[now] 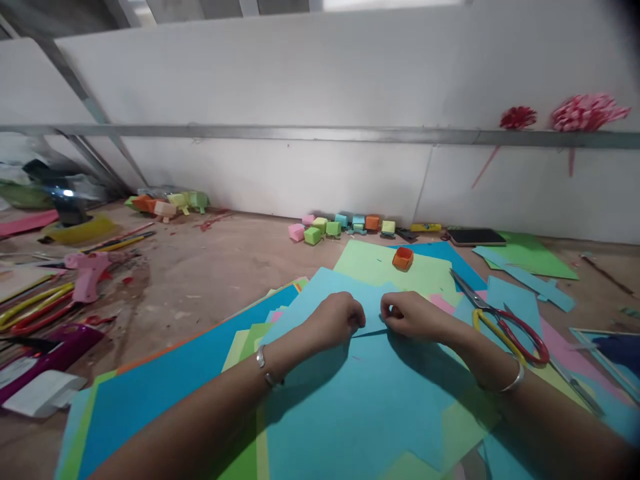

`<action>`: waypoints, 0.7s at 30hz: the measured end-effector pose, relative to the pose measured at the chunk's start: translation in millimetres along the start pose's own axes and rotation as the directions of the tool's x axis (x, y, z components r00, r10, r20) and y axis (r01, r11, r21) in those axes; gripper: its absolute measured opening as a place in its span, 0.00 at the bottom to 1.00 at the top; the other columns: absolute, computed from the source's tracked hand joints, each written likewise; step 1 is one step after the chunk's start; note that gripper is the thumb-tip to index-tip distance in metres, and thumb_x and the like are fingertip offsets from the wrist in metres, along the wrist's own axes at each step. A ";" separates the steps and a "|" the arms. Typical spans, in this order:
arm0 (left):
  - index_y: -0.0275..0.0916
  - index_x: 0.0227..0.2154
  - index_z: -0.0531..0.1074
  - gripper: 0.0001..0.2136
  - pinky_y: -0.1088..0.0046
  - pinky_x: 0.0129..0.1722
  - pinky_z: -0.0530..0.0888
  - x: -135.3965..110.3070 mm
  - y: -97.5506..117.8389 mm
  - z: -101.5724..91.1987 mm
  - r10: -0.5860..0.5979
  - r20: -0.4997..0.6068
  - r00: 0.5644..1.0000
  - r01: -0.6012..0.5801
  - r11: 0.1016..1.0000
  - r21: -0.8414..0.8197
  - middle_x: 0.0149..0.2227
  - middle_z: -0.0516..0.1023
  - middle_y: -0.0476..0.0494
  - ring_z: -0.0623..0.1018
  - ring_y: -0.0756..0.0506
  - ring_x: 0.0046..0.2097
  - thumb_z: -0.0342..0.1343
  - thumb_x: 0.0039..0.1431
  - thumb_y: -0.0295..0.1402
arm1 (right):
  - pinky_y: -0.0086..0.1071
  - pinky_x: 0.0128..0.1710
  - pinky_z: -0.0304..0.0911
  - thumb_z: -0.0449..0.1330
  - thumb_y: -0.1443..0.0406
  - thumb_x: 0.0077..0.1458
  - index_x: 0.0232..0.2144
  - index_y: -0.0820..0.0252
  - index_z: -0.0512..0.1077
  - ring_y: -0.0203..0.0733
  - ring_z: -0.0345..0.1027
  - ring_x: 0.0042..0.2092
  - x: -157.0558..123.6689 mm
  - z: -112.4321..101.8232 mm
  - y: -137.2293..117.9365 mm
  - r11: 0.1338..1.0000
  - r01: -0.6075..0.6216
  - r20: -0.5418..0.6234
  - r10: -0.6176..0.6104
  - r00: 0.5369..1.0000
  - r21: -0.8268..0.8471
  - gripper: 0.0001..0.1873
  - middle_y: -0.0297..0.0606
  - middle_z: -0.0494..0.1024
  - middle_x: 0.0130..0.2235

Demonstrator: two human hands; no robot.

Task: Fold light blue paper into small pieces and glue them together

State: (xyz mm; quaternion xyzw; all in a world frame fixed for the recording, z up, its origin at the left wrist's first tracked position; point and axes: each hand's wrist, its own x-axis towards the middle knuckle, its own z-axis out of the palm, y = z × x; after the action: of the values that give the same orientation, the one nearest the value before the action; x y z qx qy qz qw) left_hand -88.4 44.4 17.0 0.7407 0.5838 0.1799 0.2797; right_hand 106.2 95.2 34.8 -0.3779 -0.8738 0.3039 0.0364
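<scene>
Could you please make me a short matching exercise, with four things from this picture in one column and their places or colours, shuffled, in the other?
Things:
1. Large light blue sheet
2. Scissors
3. Glue gun
4. Small orange box

Places or colours:
A. Pink, at the left of the picture
B. On the pale green sheet, beyond the hands
C. Beneath the left hand and the right hand
D. Red and yellow handles, beside the right forearm

Right pairs: 1-C, 2-D, 3-A, 4-B.
</scene>
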 end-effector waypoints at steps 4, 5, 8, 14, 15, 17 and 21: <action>0.37 0.28 0.80 0.12 0.68 0.40 0.66 -7.2 1.1 7.8 0.082 0.009 0.997 -0.082 0.988 0.132 0.35 0.75 0.40 0.72 0.42 0.40 0.52 0.50 0.19 | 0.28 0.28 0.54 0.56 0.75 0.47 0.27 0.59 0.73 0.38 0.68 0.30 5.2 11.0 6.5 0.984 -0.018 -0.019 0.015 1.000 -0.177 0.09 0.37 0.78 0.28; 0.38 0.29 0.80 0.12 0.68 0.39 0.65 -8.5 2.1 8.4 0.113 0.033 0.993 -0.117 0.979 0.166 0.34 0.74 0.41 0.72 0.42 0.40 0.52 0.51 0.19 | 0.28 0.27 0.53 0.56 0.74 0.47 0.28 0.59 0.74 0.38 0.67 0.30 6.3 11.7 8.0 0.977 -0.024 -0.015 0.021 1.000 -0.210 0.09 0.36 0.78 0.28; 0.38 0.29 0.78 0.11 0.70 0.35 0.64 -11.4 6.7 7.9 0.193 0.120 0.974 -0.219 0.937 0.272 0.31 0.73 0.43 0.71 0.44 0.36 0.51 0.57 0.21 | 0.29 0.25 0.50 0.57 0.72 0.50 0.29 0.57 0.75 0.37 0.66 0.28 7.1 10.0 7.4 0.952 -0.030 -0.013 0.027 1.000 -0.303 0.09 0.35 0.76 0.26; 0.36 0.28 0.75 0.11 0.70 0.29 0.62 -18.1 19.4 3.2 0.180 0.240 0.954 -0.278 0.833 0.478 0.29 0.73 0.44 0.70 0.45 0.32 0.49 0.61 0.22 | 0.35 0.28 0.50 0.54 0.78 0.50 0.24 0.61 0.73 0.43 0.65 0.31 -11.9 33.0 -19.3 0.817 0.106 -0.053 -0.164 0.985 -0.567 0.12 0.43 0.74 0.28; 0.36 0.28 0.75 0.10 0.70 0.28 0.62 -19.8 21.2 3.3 0.171 0.258 0.951 -0.281 0.824 0.491 0.31 0.74 0.43 0.71 0.45 0.32 0.49 0.61 0.22 | 0.36 0.27 0.50 0.54 0.78 0.48 0.24 0.61 0.72 0.44 0.63 0.30 -17.0 42.6 -24.1 0.749 0.151 -0.047 -0.235 0.971 -0.645 0.12 0.42 0.72 0.26; 0.36 0.27 0.74 0.10 0.70 0.27 0.61 -23.6 24.6 5.3 0.155 0.285 0.946 -0.288 0.806 0.517 0.33 0.75 0.42 0.71 0.45 0.32 0.50 0.59 0.21 | 0.37 0.27 0.52 0.56 0.78 0.44 0.24 0.61 0.72 0.46 0.63 0.31 -25.9 62.2 -31.9 0.620 0.111 -0.089 -0.283 0.955 -0.777 0.10 0.42 0.71 0.27; 0.36 0.25 0.73 0.08 0.69 0.25 0.63 -32.4 33.4 17.3 0.109 0.296 0.949 -0.272 0.757 0.594 0.33 0.74 0.41 0.71 0.44 0.33 0.52 0.55 0.21 | 0.38 0.29 0.53 0.58 0.77 0.42 0.24 0.62 0.73 0.47 0.60 0.30 -35.4 85.3 -40.5 0.388 -0.002 -0.097 -0.225 0.969 -0.922 0.08 0.43 0.68 0.25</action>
State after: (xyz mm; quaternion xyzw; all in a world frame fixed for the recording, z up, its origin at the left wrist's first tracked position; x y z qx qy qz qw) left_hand -60.8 4.2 26.3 0.8633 0.4923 -0.0895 0.0660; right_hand 80.5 6.6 -6.0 -0.3048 -0.9109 -0.2701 -0.0664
